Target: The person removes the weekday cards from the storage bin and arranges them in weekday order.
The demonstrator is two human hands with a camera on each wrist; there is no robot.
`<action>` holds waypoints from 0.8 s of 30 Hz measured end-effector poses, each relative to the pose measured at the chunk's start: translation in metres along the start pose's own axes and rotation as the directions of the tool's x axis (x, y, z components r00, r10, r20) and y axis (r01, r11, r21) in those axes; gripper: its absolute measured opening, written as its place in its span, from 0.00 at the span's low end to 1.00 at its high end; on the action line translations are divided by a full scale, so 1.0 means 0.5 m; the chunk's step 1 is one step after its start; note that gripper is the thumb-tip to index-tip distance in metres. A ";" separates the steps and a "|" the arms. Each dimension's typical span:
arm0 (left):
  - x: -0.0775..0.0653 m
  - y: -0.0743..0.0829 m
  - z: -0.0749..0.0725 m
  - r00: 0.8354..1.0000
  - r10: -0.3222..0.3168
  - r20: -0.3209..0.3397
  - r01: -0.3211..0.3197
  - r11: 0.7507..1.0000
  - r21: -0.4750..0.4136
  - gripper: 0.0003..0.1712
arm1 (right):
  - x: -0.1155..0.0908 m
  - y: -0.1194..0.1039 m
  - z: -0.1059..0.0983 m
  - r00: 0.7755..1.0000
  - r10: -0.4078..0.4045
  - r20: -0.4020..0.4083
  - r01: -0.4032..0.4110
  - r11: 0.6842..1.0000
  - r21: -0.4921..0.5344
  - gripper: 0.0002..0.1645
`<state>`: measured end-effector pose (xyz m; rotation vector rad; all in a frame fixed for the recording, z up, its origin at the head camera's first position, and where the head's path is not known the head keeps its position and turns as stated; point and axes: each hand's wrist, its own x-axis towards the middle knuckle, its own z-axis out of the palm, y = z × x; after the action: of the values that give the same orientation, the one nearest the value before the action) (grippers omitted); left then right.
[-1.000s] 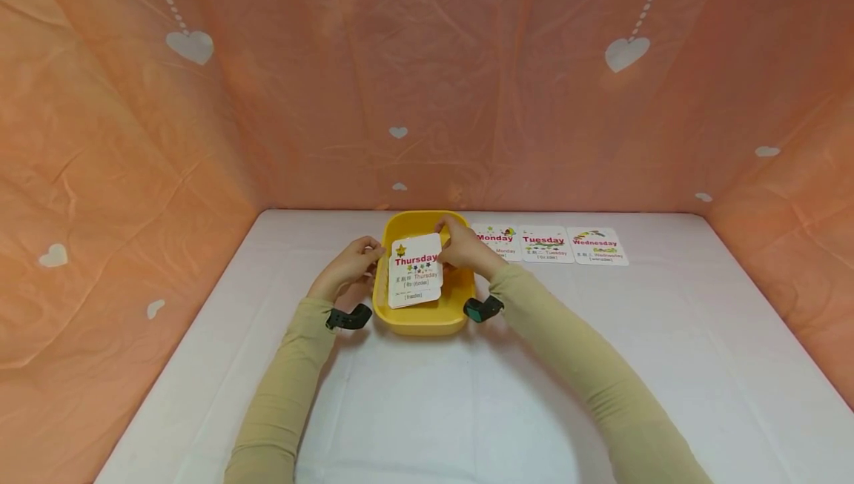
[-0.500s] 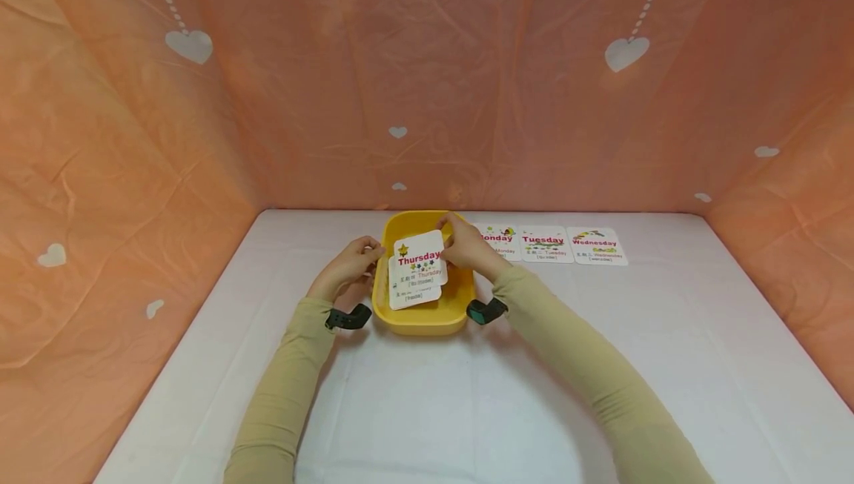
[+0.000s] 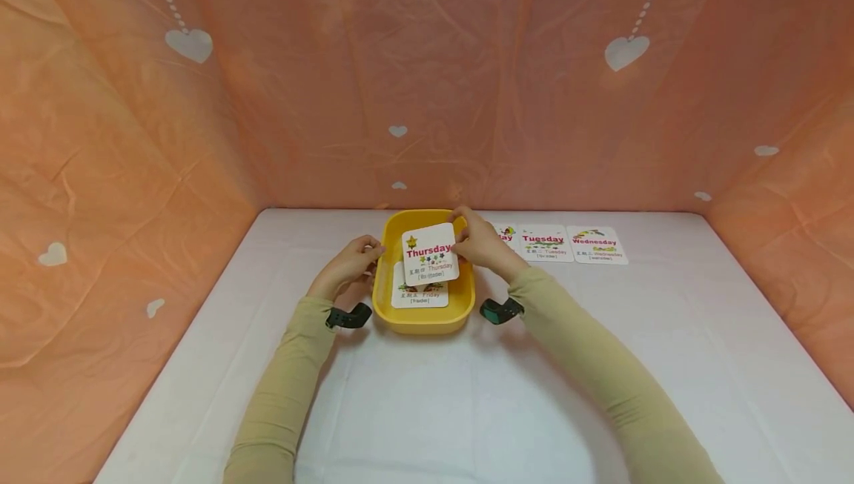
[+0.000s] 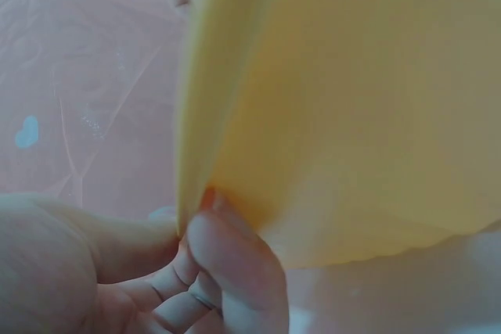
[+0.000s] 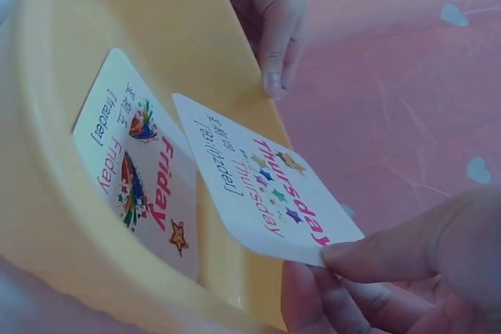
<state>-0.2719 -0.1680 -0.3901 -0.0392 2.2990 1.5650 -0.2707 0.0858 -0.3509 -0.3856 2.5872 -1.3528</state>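
A yellow plastic basin (image 3: 427,325) stands on the table, its left rim pinched between the thumb and fingers of my left hand (image 3: 348,267). My right hand (image 3: 482,243) pinches the Thursday card (image 3: 430,256) by its right edge, tilted above the basin. In the right wrist view, the thumb lies on top of that card (image 5: 258,185) and the fingers are beneath it. Below it in the basin lies the Friday card (image 3: 420,297), partly covered by the Thursday card in the head view. Whether more cards lie under Friday cannot be told.
To the right of the basin, a row on the white table (image 3: 427,410) holds the Monday card (image 3: 508,236), partly hidden by my right hand, the Tuesday card (image 3: 545,244) and the Wednesday card (image 3: 596,245). An orange cloth (image 3: 427,84) with white hearts surrounds the table.
My right hand has moved to the right and slightly up with the Thursday card, sliding it off the Friday card, which now shows more. The left hand has stayed at the rim.
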 end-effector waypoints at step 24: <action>-0.006 -0.005 0.001 0.999 0.047 0.016 -0.046 0.998 -0.033 0.15 | -0.092 0.053 -0.098 0.992 0.059 -0.111 -0.022 0.952 0.307 0.27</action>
<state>-0.2683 -0.1690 -0.3913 0.0188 2.2772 1.6193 -0.2449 0.1528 -0.3426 -0.2050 2.4008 -1.7746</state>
